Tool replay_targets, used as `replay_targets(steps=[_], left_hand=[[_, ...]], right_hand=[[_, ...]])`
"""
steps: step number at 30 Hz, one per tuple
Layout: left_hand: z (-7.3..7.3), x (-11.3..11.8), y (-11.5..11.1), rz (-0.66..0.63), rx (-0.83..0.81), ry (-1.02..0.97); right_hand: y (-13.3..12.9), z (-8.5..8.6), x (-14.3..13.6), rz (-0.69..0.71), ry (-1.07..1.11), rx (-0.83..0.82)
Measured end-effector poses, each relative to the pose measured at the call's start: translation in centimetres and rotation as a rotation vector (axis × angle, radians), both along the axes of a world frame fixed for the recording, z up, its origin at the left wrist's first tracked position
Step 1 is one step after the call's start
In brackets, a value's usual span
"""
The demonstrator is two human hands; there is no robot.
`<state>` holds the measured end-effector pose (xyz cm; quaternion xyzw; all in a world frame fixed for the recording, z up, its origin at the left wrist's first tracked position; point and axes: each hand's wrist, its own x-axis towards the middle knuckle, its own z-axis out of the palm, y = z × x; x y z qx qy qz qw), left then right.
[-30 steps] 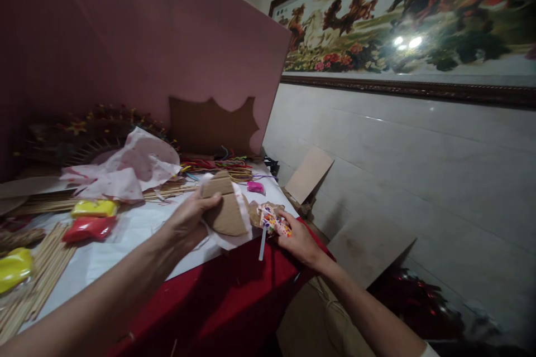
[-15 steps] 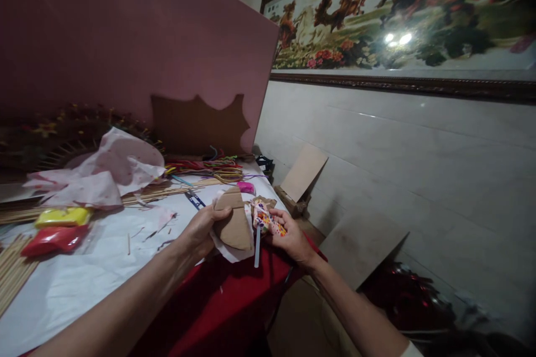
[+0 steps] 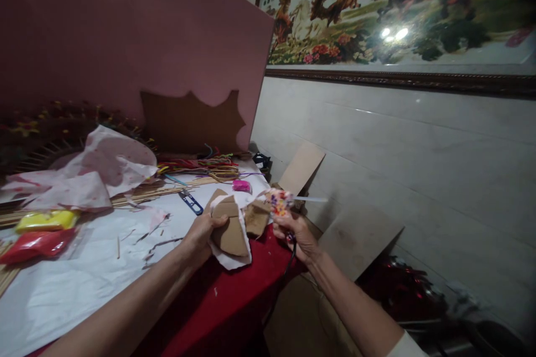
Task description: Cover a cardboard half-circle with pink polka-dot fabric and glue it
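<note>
My left hand (image 3: 204, 237) pinches a rounded cardboard piece (image 3: 233, 237) with its thumb on top; white paper (image 3: 231, 262) shows around the cardboard's edge. My right hand (image 3: 298, 234) is wrapped round a glue gun with a colorful patterned cover (image 3: 280, 201). A pale translucent stick (image 3: 312, 199) sticks out of it to the right, and a dark cord hangs below the hand. Between the hands, a crumpled brown cardboard scrap (image 3: 256, 218) lies at the table edge. Blue thread snips (image 3: 191, 202) lie beyond my left hand.
On the white-covered table (image 3: 87, 284) are red and yellow packets (image 3: 39, 245), pinkish tissue paper (image 3: 94, 173), thin sticks (image 3: 146, 195), scissors (image 3: 224, 173) and a pink packet (image 3: 242, 186). A pink board (image 3: 167, 33) stands behind; cardboard (image 3: 302, 168) leans by the wall.
My right hand has turned the patterned glue gun, so its pale stick points right instead of down. The gun is now farther from the cardboard in my left hand. The view has shifted slightly.
</note>
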<state>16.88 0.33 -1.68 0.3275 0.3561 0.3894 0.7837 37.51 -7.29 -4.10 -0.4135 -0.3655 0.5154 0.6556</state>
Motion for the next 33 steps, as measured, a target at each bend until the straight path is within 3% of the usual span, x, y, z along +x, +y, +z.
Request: replay_targets(steps=[4, 11, 16, 22, 29, 33], left_hand=[[-0.6, -0.2, 0.2, 0.004, -0.007, 0.002], [0.9, -0.5, -0.1, -0.065, 0.038, -0.065], [1.7, -1.9, -0.1, -0.03, 0.044, 0.027], [2.4, -4.7, 0.5, 0.036, 0.067, 0.088], [2.7, -9.6, 2.2, 0.162, 0.163, 0.272], [2.1, -11.5, 2.3, 0.232, 0.091, 0.39]], right_hand=[[-0.4, 0.8, 0.9, 0.015, 0.083, 0.035], [-1.0, 1.7, 0.7, 0.055, 0.105, 0.054], [-0.9, 1.6, 0.6, 0.052, 0.11, 0.066], [-1.2, 1.8, 0.1, 0.079, 0.1, 0.071], [-1.2, 2.1, -1.1, 0.142, 0.094, 0.055], [-0.8, 2.4, -1.8, 0.184, 0.127, 0.034]])
